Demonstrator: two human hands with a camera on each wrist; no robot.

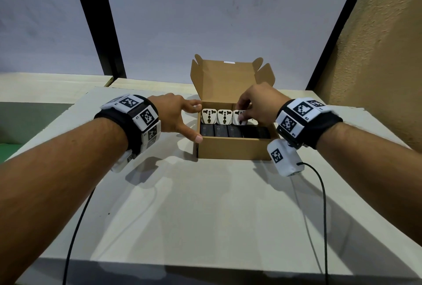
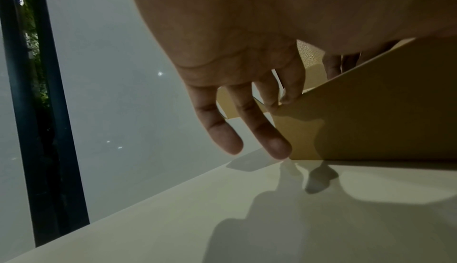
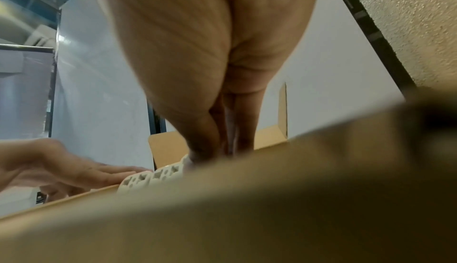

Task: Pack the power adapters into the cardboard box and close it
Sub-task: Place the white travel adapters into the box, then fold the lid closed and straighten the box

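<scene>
An open cardboard box (image 1: 230, 149) sits mid-table, its lid (image 1: 225, 80) standing up at the back. Inside, a row of black adapters (image 1: 219, 130) fills the front and white adapters (image 1: 222, 116) stand along the back. My right hand (image 1: 251, 108) reaches into the box and pinches the rightmost white adapter (image 1: 238, 117) between thumb and fingers. My left hand (image 1: 180, 116) rests against the box's left wall (image 2: 371, 110), fingers (image 2: 249, 118) straight and spread, thumb at the front corner. From the right wrist, the white adapters (image 3: 150, 178) show above the box edge (image 3: 222, 208).
The pale table (image 1: 205, 205) has free room in front of the box. Black cables (image 1: 77, 227) trail from both wrists toward the near edge. A rough tan wall (image 1: 376, 56) rises at the right, and black frame posts (image 1: 96, 22) stand behind.
</scene>
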